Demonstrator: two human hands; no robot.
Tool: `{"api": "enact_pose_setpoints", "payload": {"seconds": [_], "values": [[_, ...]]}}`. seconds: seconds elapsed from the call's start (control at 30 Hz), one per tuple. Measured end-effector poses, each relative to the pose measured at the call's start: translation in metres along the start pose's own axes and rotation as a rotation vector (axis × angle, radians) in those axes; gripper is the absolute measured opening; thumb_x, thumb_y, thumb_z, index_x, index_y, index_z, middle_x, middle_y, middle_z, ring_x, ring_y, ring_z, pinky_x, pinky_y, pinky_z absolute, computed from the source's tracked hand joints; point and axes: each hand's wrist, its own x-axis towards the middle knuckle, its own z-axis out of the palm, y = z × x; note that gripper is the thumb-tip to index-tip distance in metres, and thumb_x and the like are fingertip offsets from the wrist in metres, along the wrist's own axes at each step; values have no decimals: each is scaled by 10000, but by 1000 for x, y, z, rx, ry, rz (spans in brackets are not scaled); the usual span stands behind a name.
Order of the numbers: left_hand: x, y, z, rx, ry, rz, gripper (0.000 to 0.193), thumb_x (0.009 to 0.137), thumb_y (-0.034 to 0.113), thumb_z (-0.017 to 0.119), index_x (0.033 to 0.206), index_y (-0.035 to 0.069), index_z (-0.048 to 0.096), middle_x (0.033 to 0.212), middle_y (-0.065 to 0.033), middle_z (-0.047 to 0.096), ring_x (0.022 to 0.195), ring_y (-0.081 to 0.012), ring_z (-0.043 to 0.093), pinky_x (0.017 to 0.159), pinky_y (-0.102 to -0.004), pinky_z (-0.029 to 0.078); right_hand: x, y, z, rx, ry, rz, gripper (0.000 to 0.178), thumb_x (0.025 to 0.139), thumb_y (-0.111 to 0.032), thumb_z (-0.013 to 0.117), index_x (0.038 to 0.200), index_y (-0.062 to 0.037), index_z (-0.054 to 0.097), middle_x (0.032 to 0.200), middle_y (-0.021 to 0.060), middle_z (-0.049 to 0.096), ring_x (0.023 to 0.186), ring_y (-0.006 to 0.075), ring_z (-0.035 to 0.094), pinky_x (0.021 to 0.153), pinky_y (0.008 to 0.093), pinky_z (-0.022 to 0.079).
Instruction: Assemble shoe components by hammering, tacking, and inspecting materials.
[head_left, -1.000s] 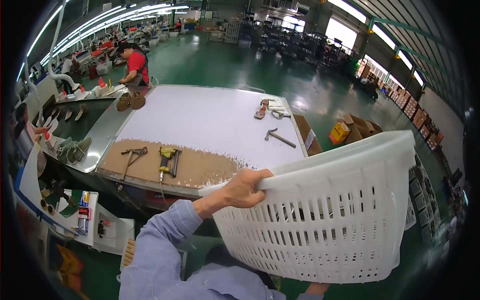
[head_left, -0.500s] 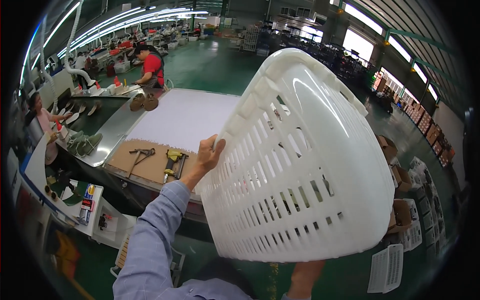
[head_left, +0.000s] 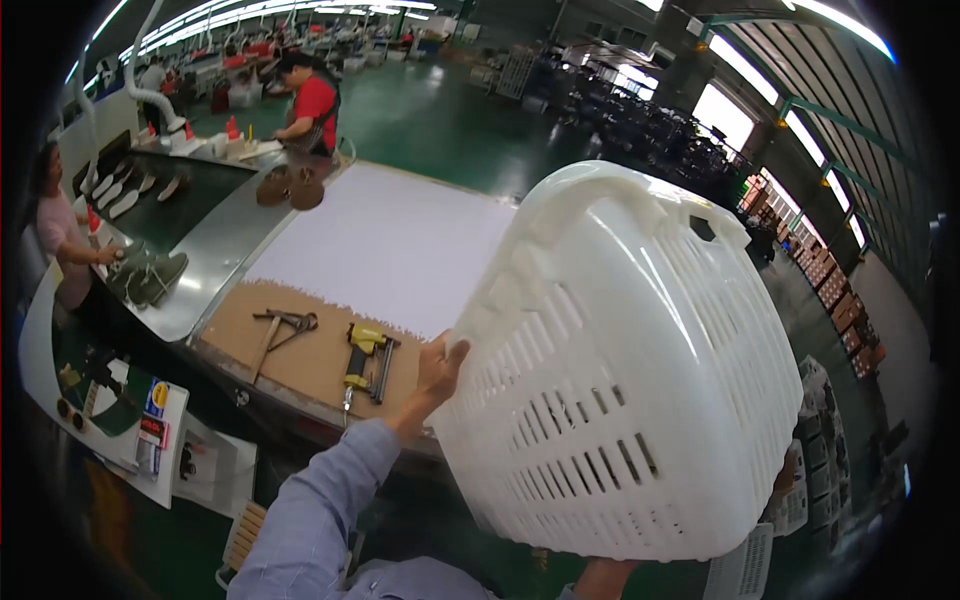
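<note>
A large white plastic basket with slotted walls is held up tilted in front of me, its outer side and bottom turned toward me. My left hand grips its left edge, with the thumb showing and the other fingers mostly hidden. Under the basket's lower edge my right hand meets it; its fingers are hidden behind the plastic. On the worktable beyond my left arm lie a yellow and black staple gun and a hammer with a plier-like tool.
The worktable has a white sheet over brown board. Brown shoes and green shoes lie on the metal bench at left. Two people work beyond. A white shelf unit stands low left; more white baskets sit on the floor at right.
The basket has dropped lower and turned, showing more of its right side. Both hands have moved down with it, the left also slightly right. My view has shifted.
</note>
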Motion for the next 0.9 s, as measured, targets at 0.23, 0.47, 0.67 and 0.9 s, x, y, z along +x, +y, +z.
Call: {"api": "enact_pose_setpoints", "payload": {"seconds": [0.23, 0.47, 0.67, 0.9], "values": [[57, -29, -14, -89, 62, -79, 557, 934, 544, 530, 937, -4, 631, 673, -8, 516, 676, -104, 457, 606, -291, 397, 37, 7, 49, 109, -197, 20, 509, 1012, -395, 381, 1374, -40, 428, 1367, 121, 503, 1187, 281, 546, 983, 444, 484], [69, -35, -19, -106, 59, -144, 552, 936, 541, 532, 868, -2, 608, 661, 1, 500, 666, -101, 438, 605, -291, 393, 63, 5, 74, -9, 59, -25, 468, 1011, -355, 390, 1337, -26, 454, 1280, 120, 559, 1066, 248, 625, 874, 396, 561], [75, -55, -27, -123, 118, -97, 554, 938, 535, 533, 806, 0, 582, 637, 15, 472, 641, -102, 415, 593, -287, 382, 74, 10, 99, -157, 132, -96, 407, 1005, -277, 412, 1310, -12, 466, 1241, 117, 579, 1025, 233, 641, 859, 378, 565], [88, -48, -25, -249, 79, -132, 525, 941, 577, 491, 674, 127, 471, 587, 74, 400, 518, -46, 356, 460, -223, 271, 89, 8, 123, -154, 123, -161, 384, 995, -237, 426, 1295, -4, 483, 1206, 125, 601, 1036, 233, 633, 874, 363, 548]]}}
